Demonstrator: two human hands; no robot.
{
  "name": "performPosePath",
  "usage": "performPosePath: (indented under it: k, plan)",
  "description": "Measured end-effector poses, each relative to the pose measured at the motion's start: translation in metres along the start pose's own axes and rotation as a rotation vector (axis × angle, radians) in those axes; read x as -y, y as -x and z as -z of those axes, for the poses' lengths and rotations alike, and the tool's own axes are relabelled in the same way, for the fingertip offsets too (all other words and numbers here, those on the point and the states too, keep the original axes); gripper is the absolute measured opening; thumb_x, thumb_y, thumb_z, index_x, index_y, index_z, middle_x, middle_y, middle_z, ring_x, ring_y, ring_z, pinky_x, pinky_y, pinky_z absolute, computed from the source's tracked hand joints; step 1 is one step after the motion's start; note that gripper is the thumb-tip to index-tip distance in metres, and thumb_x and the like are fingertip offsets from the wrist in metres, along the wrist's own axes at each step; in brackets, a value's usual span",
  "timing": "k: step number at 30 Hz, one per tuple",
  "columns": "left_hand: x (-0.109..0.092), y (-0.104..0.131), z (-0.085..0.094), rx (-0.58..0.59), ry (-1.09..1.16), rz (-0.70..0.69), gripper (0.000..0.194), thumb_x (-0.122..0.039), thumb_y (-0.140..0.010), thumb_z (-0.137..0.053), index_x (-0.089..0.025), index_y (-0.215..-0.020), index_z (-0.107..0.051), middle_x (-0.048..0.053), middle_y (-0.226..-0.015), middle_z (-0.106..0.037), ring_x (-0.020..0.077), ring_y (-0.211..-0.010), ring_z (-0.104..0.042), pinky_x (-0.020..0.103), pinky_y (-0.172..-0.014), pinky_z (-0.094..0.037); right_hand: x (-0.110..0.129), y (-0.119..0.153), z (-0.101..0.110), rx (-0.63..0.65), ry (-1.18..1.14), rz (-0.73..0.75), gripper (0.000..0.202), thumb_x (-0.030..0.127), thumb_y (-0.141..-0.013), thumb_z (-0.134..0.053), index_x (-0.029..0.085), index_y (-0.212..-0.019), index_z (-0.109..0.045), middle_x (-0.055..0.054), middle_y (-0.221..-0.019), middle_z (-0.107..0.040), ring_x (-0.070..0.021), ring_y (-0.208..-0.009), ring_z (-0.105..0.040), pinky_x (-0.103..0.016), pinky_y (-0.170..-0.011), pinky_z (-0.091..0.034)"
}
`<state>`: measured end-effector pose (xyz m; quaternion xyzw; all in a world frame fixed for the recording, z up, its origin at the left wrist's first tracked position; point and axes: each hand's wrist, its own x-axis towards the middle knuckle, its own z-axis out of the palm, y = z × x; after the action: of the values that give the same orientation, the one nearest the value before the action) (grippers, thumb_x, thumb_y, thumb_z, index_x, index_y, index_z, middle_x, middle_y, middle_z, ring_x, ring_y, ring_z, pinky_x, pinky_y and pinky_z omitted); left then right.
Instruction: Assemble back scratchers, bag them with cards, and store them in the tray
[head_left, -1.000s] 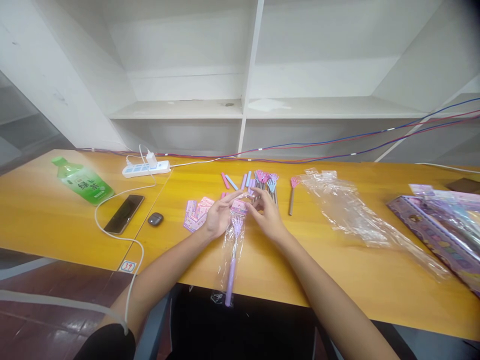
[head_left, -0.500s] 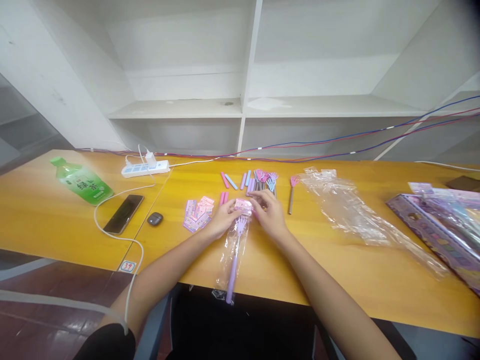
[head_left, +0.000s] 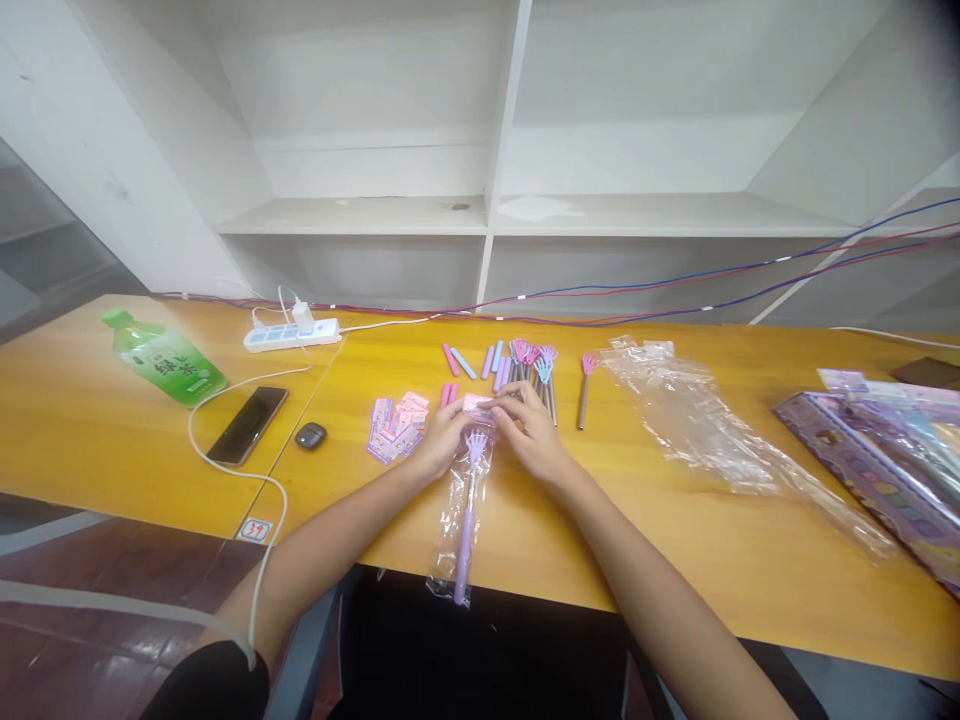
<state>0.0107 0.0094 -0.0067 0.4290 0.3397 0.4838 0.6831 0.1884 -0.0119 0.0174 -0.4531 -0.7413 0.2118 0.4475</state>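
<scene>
A purple back scratcher with a hand-shaped head lies inside a clear plastic bag, its handle end reaching over the table's front edge. My left hand grips the bag's top at the left, beside a pink printed card. On the other side my right hand has its fingers closed over the card and the top of the bag; its fingertips partly cover the card. Just beyond are several back scratchers with pink, purple and blue heads, plus loose coloured handle sleeves.
Printed cards lie in a pile left of my hands. One pink back scratcher and a stack of clear bags are to the right, before a purple box. Leftward sit a phone, earbud case, power strip and green bottle.
My right hand has shifted left, its fingers now across the card at the bag's top. The bagged back scratcher's head has moved slightly left and upward.
</scene>
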Motion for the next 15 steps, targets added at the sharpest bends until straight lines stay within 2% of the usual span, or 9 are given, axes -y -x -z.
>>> performPosePath:
  k: [3, 5, 7, 9, 11, 13, 15]
  plan:
    - [-0.002, 0.001, -0.001, -0.002, 0.02, 0.009, 0.026, -0.036, -0.084, -0.078, -0.016, -0.1, -0.072, 0.013, -0.101, -0.078, 0.027, -0.093, -0.075, 0.04, -0.086, -0.058, 0.0, 0.0, 0.0, 0.013, 0.005, 0.016, 0.039, 0.046, -0.108, -0.046, 0.026, -0.105, -0.079, -0.009, -0.117, -0.055, -0.0235, -0.102, -0.061, -0.046, -0.098, -0.052]
    - [-0.004, 0.003, -0.003, 0.022, 0.014, 0.017, 0.036, -0.042, -0.083, -0.08, -0.014, -0.103, -0.07, 0.011, -0.097, -0.077, 0.0234, -0.08, -0.075, 0.039, -0.079, -0.06, 0.0, 0.0, -0.001, 0.01, -0.006, 0.012, 0.039, 0.047, -0.107, -0.046, 0.024, -0.098, -0.078, -0.01, -0.117, -0.056, -0.023, -0.1, -0.062, -0.044, -0.094, -0.053]
    - [-0.005, 0.003, -0.003, 0.048, 0.005, 0.015, 0.045, -0.046, -0.081, -0.083, -0.012, -0.106, -0.068, 0.01, -0.095, -0.076, 0.0211, -0.074, -0.074, 0.037, -0.075, -0.06, -0.001, -0.001, -0.003, -0.008, -0.051, -0.009, 0.035, 0.048, -0.106, -0.05, 0.024, -0.101, -0.075, -0.01, -0.117, -0.057, -0.0228, -0.097, -0.064, -0.041, -0.087, -0.055]
    - [-0.004, 0.002, -0.002, 0.052, -0.006, -0.006, 0.049, -0.047, -0.079, -0.085, -0.012, -0.108, -0.067, 0.01, -0.096, -0.076, 0.0209, -0.078, -0.074, 0.036, -0.077, -0.06, -0.001, -0.001, -0.005, -0.03, -0.135, -0.069, 0.032, 0.051, -0.102, -0.056, 0.025, -0.115, -0.068, -0.009, -0.115, -0.06, -0.021, -0.088, -0.065, -0.038, -0.078, -0.056]
    - [-0.003, 0.0, 0.001, 0.04, -0.034, -0.03, 0.049, -0.047, -0.079, -0.086, -0.013, -0.107, -0.066, 0.009, -0.097, -0.076, 0.0213, -0.084, -0.074, 0.036, -0.081, -0.06, -0.002, -0.001, -0.007, -0.033, -0.187, -0.138, 0.041, 0.054, -0.098, -0.063, 0.024, -0.126, -0.059, -0.008, -0.111, -0.064, -0.0188, -0.077, -0.065, -0.036, -0.07, -0.056]
    - [-0.002, -0.001, 0.003, 0.031, -0.074, -0.055, 0.047, -0.047, -0.079, -0.085, -0.013, -0.106, -0.067, 0.008, -0.097, -0.076, 0.0217, -0.09, -0.074, 0.035, -0.086, -0.058, -0.003, 0.0, -0.01, -0.019, -0.154, -0.168, 0.047, 0.056, -0.094, -0.068, 0.023, -0.125, -0.058, -0.007, -0.106, -0.067, -0.019, -0.076, -0.065, -0.035, -0.069, -0.055]
    - [-0.001, -0.002, 0.004, 0.037, -0.097, -0.071, 0.043, -0.046, -0.081, -0.083, -0.014, -0.106, -0.068, 0.009, -0.101, -0.076, 0.0223, -0.095, -0.073, 0.035, -0.089, -0.057, -0.005, 0.0, -0.012, -0.002, -0.104, -0.154, 0.042, 0.057, -0.095, -0.065, 0.023, -0.12, -0.061, -0.007, -0.104, -0.068, -0.0208, -0.081, -0.065, -0.035, -0.071, -0.055]
